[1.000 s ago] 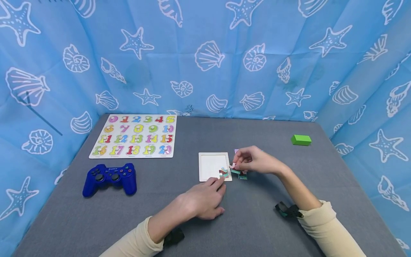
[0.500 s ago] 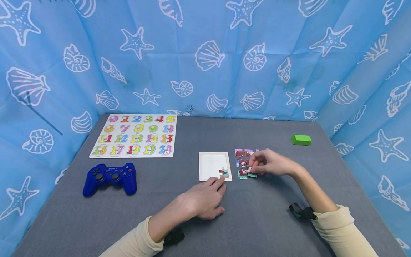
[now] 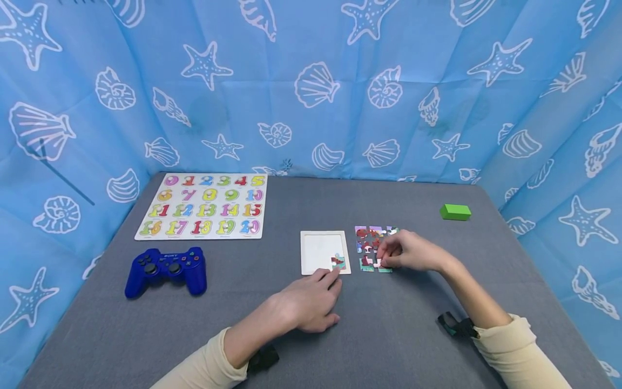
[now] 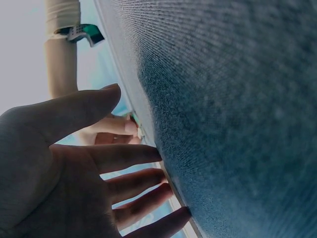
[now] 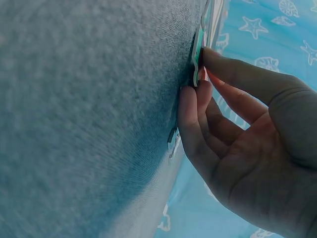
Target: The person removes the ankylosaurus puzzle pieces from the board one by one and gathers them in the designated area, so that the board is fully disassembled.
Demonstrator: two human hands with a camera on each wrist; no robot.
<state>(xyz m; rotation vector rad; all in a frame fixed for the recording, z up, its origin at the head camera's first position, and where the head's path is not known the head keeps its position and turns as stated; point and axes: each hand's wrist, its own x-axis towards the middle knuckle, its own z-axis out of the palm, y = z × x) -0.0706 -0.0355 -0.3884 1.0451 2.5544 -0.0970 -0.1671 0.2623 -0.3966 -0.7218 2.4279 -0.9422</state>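
Observation:
A square white puzzle tray (image 3: 306, 254) lies mid-table, with one jigsaw piece (image 3: 338, 261) in its lower right corner. Relaxed fingers of my left hand (image 3: 311, 302) rest on the tray's near edge. To the right of the tray, several colourful jigsaw pieces (image 3: 366, 246) lie in rows. At their near right corner my right hand (image 3: 413, 251) pinches a green-edged puzzle piece (image 3: 385, 269) between thumb and fingers, low at the table. Seen from the right wrist, that puzzle piece (image 5: 198, 49) tilts up off the cloth. Part of the group is hidden behind the right hand.
A white number board (image 3: 201, 206) lies at the back left, with a blue game controller (image 3: 166, 270) in front of it. Towards the back right sits a green block (image 3: 455, 212). A blue shell-patterned curtain (image 3: 316, 124) borders the grey table.
My right hand has moved right from beside the tray to the near right of the pieces, carrying a puzzle piece and lowering it there. The left hand stays still.

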